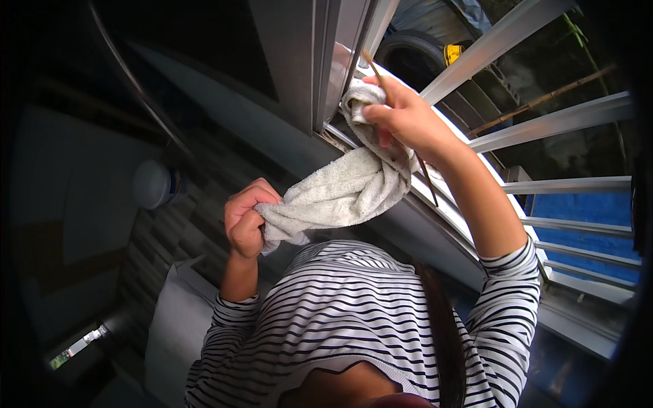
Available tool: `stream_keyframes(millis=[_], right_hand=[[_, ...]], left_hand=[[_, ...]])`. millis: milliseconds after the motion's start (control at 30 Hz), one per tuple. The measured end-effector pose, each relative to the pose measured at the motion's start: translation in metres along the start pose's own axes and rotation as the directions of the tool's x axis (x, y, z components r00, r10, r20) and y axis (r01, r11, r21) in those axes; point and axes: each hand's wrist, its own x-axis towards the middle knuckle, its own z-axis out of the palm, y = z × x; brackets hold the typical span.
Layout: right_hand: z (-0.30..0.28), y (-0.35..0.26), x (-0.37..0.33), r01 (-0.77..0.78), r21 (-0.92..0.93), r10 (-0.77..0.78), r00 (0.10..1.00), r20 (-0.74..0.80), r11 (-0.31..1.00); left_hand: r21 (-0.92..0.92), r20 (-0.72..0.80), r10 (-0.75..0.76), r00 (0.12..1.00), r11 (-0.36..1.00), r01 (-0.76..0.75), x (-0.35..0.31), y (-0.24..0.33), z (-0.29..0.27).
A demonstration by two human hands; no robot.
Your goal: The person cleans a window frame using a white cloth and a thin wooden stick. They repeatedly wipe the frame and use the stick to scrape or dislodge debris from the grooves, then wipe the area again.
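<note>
A greyish-white towel (340, 187) stretches between my two hands, sagging a little in the middle. My left hand (248, 216) is closed in a fist round its lower left end. Up at the window frame, my right hand (401, 117) is closed on the bunched other end. A thin brown stick (377, 73) runs through that hand as well. Its upper tip points toward the frame, and its lower part comes out below my wrist over the sill. The towel's upper end lies against the window track (342, 134). My palm hides how the stick and cloth meet.
White window bars (551, 141) slant close by my right forearm. Outside are a tire (408, 51), a yellow container (452, 53) and a blue surface (581, 207). A dark window panel (289, 61) stands ahead. To the left, a white bucket (155, 185) sits on the floor.
</note>
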Motion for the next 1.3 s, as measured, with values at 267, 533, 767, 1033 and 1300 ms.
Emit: stream_keyframes(millis=[267,533,767,1033,1300], right_hand=[[0.01,0.011,0.022,0.21,-0.553,-0.252,0.968,0.0,0.806],[-0.029,0.024,-0.057,0.122,-0.877,-0.103,0.991,0.083,0.464],[-0.064,0.012,-0.054,0.009,-0.523,-0.099,0.985,-0.145,0.853],[0.015,0.024,0.011,0.32,-0.474,-0.378,0.925,-0.03,0.82],[0.005,0.013,0.013,0.241,-0.7,-0.308,0.951,0.032,0.672]], left_hand=[[0.105,-0.003,-0.029,1.0,0.994,0.03,-0.006,-0.004,0.007],[0.154,0.073,0.03,0.997,0.987,-0.041,0.008,0.003,0.015],[0.208,0.193,0.1,0.976,0.968,-0.14,0.016,0.0,0.036],[0.214,-0.019,0.101,0.995,0.972,-0.095,0.014,0.008,0.018],[0.245,-0.009,0.071,0.997,0.967,-0.067,0.006,0.01,0.022]])
